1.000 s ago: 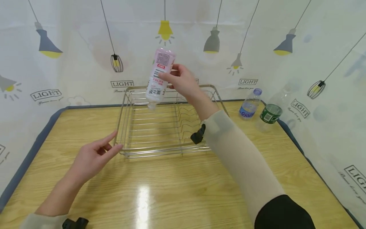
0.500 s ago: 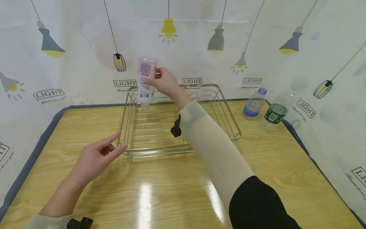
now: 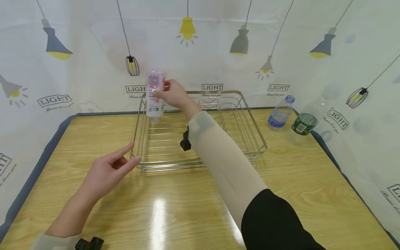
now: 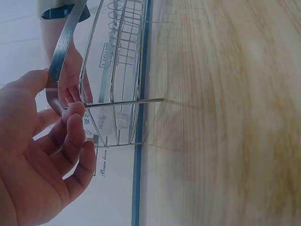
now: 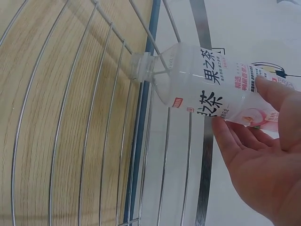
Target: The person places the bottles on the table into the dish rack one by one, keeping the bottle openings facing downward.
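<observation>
My right hand (image 3: 175,95) grips a plastic drink bottle (image 3: 154,100) with a pink and white label. The bottle is upside down, its neck pointing down over the back left part of a wire dish rack (image 3: 175,162). In the right wrist view, the clear bottle neck (image 5: 142,67) is close to the rack's wires; whether it touches them I cannot tell. At the rack's front left corner, my left hand (image 3: 104,173) pinches the rim between thumb and fingers. The left wrist view shows the flat metal rim (image 4: 60,56) between them.
Right of the rack stand two clear bottles on the wooden table (image 3: 187,208): one with a blue cap and label (image 3: 279,114), one with a green label (image 3: 303,124). A lamp-patterned sheet (image 3: 212,66) rises behind the table.
My right hand has carried the bottle left and lower over the rack, turning it from tilted to nearly vertical. The left hand keeps its place at the rack corner.
</observation>
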{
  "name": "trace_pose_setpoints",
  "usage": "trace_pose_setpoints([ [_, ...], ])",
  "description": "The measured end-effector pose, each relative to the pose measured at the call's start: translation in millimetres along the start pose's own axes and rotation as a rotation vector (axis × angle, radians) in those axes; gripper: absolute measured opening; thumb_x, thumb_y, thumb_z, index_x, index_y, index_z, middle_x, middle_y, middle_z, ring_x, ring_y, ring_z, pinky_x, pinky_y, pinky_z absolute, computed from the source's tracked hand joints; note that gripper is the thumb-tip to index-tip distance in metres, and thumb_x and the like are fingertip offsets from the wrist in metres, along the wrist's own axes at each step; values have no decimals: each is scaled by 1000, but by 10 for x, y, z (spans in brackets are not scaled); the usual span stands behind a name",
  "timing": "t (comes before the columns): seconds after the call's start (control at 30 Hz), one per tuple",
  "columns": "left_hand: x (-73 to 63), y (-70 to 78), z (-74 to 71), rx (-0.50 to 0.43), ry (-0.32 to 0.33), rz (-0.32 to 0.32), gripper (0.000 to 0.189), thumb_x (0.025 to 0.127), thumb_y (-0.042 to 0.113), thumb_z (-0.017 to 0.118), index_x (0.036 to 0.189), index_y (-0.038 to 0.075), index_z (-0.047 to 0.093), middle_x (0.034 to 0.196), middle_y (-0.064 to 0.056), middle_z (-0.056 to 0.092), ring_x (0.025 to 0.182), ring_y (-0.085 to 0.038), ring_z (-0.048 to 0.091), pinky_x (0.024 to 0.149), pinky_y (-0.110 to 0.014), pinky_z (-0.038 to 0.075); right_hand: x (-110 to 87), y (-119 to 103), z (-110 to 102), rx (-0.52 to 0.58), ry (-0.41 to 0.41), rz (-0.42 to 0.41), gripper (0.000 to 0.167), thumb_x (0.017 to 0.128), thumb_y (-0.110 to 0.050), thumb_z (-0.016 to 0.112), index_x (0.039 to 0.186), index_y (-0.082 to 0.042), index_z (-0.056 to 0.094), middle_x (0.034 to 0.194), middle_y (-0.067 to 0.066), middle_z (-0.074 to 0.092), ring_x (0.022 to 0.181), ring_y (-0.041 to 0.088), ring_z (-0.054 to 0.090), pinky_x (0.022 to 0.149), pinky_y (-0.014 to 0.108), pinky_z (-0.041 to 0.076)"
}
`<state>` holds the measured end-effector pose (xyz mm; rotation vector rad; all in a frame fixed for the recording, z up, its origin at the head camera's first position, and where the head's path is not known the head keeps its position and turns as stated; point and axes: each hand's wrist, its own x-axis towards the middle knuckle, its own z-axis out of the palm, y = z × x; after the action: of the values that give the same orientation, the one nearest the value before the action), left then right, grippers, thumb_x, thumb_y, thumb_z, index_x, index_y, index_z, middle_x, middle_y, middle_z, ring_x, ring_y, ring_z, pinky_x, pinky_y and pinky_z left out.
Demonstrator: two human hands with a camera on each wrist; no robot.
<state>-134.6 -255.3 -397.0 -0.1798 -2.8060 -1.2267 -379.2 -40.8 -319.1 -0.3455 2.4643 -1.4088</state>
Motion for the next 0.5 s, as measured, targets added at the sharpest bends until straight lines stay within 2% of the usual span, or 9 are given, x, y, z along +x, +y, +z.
trace_pose_setpoints([
  [0.23,1,-5,1,10,-1,2,65,107,46,73,163,22,53,93,-5,73,72,-13,56,56,-27,47,24,1,73,-41,-25,32,70,108,-36,72,164,-11,40,155,8,60,138,24,62,119,41,51],
  [0.5,-7,6,23,-4,25,19,62,107,40,74,162,18,55,87,-4,71,68,-11,53,53,-27,45,28,-11,105,-67,-41,72,74,110,-41,68,171,-16,33,161,6,57,144,23,60,122,40,49],
])
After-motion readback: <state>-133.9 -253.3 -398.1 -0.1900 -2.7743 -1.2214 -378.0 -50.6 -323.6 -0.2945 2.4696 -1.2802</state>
